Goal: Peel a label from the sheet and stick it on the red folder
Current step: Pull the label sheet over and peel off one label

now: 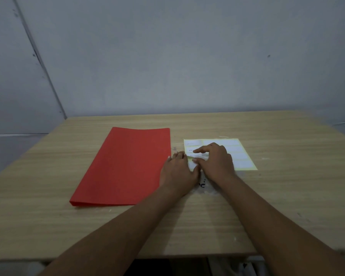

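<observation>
A red folder [126,166] lies flat and closed on the wooden table [287,196], left of centre. To its right lies a pale yellow sheet [241,156] with white rectangular labels. My left hand [177,172] rests palm down on the sheet's left edge, next to the folder, pressing it to the table. My right hand [215,160] is on the sheet's left part, thumb and forefinger pinched at a white label [200,155] there. Whether the label has lifted off the backing is not clear. Both hands hide the sheet's lower left part.
A grey wall rises behind the table's far edge. A small dark pen mark [202,185] sits on the table between my wrists. The table's near edge runs across the bottom of the view.
</observation>
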